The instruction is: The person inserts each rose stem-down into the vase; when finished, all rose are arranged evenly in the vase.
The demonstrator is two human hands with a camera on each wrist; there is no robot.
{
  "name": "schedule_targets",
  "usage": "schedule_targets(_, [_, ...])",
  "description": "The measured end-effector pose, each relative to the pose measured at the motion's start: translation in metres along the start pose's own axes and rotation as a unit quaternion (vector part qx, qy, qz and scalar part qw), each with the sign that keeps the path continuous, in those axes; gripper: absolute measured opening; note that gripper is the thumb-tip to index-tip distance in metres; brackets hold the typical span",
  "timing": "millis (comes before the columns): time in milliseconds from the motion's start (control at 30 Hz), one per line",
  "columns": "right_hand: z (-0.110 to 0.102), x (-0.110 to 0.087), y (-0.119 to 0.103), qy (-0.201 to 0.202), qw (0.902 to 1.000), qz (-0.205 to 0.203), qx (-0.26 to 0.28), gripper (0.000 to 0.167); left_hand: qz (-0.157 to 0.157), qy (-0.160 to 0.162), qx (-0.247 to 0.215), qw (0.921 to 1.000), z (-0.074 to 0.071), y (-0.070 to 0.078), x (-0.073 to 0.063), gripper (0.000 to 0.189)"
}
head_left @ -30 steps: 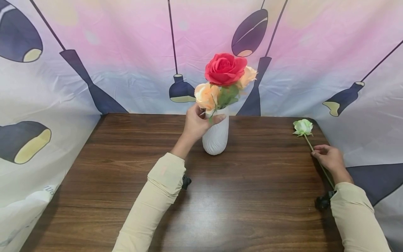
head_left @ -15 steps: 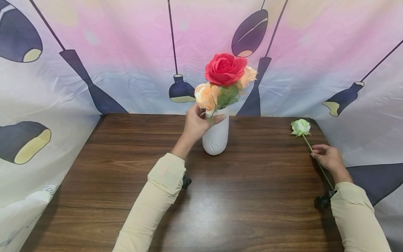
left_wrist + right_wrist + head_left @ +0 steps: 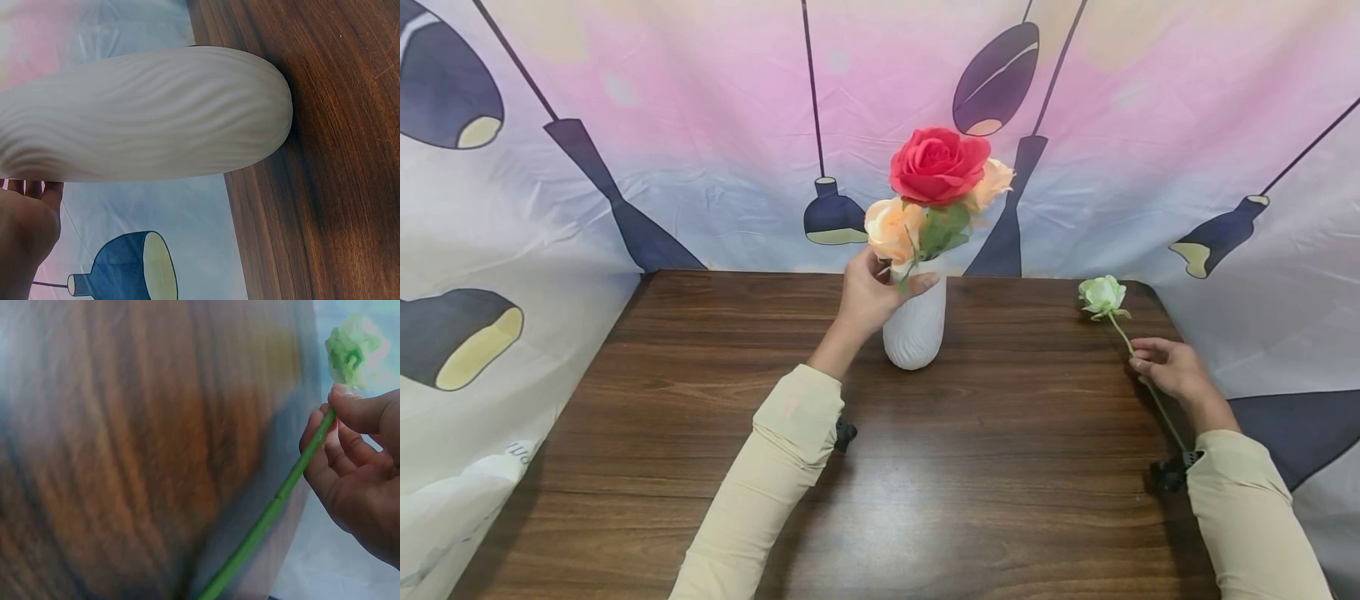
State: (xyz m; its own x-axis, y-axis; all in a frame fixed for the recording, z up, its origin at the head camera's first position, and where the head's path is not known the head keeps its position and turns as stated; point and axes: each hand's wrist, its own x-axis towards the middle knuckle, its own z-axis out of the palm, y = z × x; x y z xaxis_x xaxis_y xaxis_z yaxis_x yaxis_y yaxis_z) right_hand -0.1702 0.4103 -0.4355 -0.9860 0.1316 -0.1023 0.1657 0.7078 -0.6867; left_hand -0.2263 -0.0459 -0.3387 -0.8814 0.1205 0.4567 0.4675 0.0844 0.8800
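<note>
A white ribbed vase point(image 3: 916, 329) stands upright near the back of the table, holding a red rose point(image 3: 940, 165) and two peach roses point(image 3: 895, 229) with green leaves. My left hand point(image 3: 872, 292) grips the vase near its rim, thumb across the front; its other fingers are partly hidden behind. In the left wrist view the vase point(image 3: 156, 115) fills the middle, its base on the wood. Over the table's right side, my right hand point(image 3: 1176, 371) pinches the green stem of a pale green-white rose point(image 3: 1102, 296) between thumb and fingers. The right wrist view shows that stem point(image 3: 269, 512) slanting down from the fingertips.
The dark wooden table point(image 3: 1000, 467) reaches back to a printed cloth backdrop point(image 3: 722, 100) with lamp drawings. More cloth hangs along the left and right sides. Each wrist carries a small black camera.
The pale green rose has shifted left and slightly up, and its stem has come with the right hand a little leftward. The left hand and vase stay in place.
</note>
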Motion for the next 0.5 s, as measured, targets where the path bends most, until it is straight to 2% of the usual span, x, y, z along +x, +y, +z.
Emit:
schedule_targets(167, [0.001,0.003,-0.01,-0.022,0.9968,0.011,0.077,0.05,0.002,-0.001,0.001,1.0,0.0,-0.001,0.0,0.059])
schedule_targets(300, [0.002,0.005,-0.016,-0.024,0.9928,-0.005,0.118,0.05,0.002,-0.001,0.002,1.0,0.0,-0.001,0.0,0.059])
schedule_targets(433, [0.002,0.005,-0.021,-0.03,0.987,-0.031,0.155,0.034,0.003,-0.001,0.0,1.0,0.0,-0.001,0.0,0.059])
schedule_targets(500, [0.002,0.004,-0.025,-0.039,0.977,-0.039,0.206,0.032,0.003,-0.001,-0.001,1.0,0.0,-0.001,0.0,0.06])
